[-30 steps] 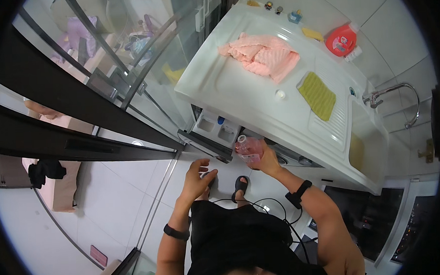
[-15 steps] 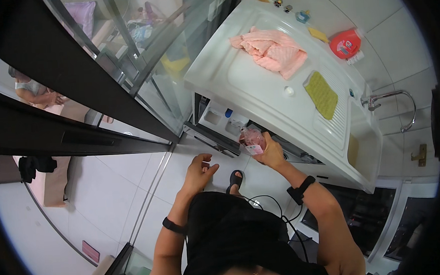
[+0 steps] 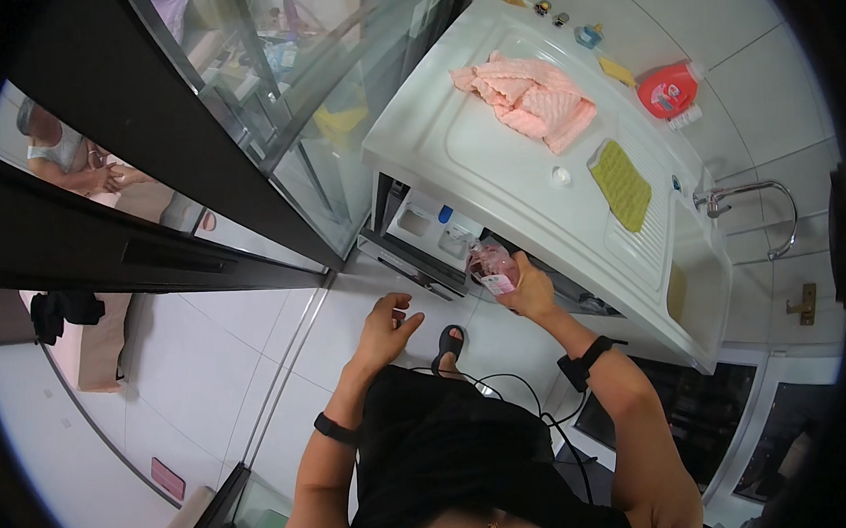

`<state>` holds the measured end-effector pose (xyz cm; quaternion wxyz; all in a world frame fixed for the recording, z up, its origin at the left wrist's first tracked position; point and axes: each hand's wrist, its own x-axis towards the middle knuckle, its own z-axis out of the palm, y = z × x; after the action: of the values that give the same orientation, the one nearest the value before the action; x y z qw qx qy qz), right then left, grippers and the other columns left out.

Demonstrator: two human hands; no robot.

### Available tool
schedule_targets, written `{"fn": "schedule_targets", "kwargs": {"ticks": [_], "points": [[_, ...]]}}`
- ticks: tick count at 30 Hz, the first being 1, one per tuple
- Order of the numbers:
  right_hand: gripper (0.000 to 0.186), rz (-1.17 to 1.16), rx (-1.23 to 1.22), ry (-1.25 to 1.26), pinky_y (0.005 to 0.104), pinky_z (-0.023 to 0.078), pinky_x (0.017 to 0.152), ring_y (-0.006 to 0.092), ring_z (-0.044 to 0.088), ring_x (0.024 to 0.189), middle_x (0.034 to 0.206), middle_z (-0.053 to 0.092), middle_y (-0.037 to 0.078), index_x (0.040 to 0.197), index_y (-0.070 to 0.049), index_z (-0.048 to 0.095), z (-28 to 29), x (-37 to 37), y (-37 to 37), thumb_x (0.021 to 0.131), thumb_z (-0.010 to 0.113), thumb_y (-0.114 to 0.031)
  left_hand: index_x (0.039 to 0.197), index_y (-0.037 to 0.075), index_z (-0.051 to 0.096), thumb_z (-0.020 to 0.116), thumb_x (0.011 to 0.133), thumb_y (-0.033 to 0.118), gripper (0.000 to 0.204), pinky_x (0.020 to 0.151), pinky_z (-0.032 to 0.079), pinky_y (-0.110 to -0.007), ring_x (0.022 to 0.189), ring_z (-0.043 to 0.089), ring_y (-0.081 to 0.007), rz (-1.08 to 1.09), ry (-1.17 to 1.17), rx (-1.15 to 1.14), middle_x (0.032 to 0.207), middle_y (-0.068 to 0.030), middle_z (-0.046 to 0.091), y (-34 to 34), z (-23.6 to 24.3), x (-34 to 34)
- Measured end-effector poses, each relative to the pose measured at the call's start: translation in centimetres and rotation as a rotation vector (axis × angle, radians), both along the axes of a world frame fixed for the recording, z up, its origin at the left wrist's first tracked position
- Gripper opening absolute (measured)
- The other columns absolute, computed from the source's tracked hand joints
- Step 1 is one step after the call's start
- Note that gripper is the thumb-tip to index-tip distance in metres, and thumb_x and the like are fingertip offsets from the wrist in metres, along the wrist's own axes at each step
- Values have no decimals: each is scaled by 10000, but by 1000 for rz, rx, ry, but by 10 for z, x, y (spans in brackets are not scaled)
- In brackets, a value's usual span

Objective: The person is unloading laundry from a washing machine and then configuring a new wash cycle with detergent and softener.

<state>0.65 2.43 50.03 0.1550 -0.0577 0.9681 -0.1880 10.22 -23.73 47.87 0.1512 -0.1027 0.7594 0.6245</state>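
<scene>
The head view has a clear bottle of pink liquid (image 3: 495,266) just right of the centre of the frame, tilted with its neck toward the upper left, at the right end of a pulled-out drawer (image 3: 409,268); whether liquid is flowing is too small to tell. The right hand (image 3: 530,291) is clamped around the bottle from its right side. The drawer has white compartments, a blue piece (image 3: 445,213) and a dark front. Left of the bottle and lower, the left hand (image 3: 388,329) hangs in the air, thumb and partly curled fingers apart. Above the drawer, a white washbasin counter (image 3: 418,143) slants across the upper right, bearing a crumpled pink towel (image 3: 529,101), a small white round piece (image 3: 561,176) and a green cloth (image 3: 621,186). Farther out are a red jug (image 3: 667,90) in the upper right, a chrome tap (image 3: 760,189) near the right edge, and another person (image 3: 55,151) at upper left.
</scene>
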Motion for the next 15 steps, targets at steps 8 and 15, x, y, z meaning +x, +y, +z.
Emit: {"fn": "schedule_targets", "kwargs": {"ticks": [8, 15], "points": [[631, 15, 22, -41, 435, 483, 686, 381, 608, 788, 861, 629, 185, 1016, -78, 431, -3, -2, 4, 507, 789, -179, 1079, 6, 524, 654, 777, 227, 396, 699, 467, -313, 805, 572, -222, 24, 66, -4, 960, -131, 580, 2, -10, -4], [639, 12, 106, -48, 426, 474, 722, 369, 604, 831, 907, 631, 167, 1041, -89, 443, 3, -3, 3, 511, 785, -191, 1078, 8, 522, 650, 782, 224, 388, 728, 470, -316, 835, 577, -229, 22, 68, 28, 975, -132, 581, 5, -12, -7]]}}
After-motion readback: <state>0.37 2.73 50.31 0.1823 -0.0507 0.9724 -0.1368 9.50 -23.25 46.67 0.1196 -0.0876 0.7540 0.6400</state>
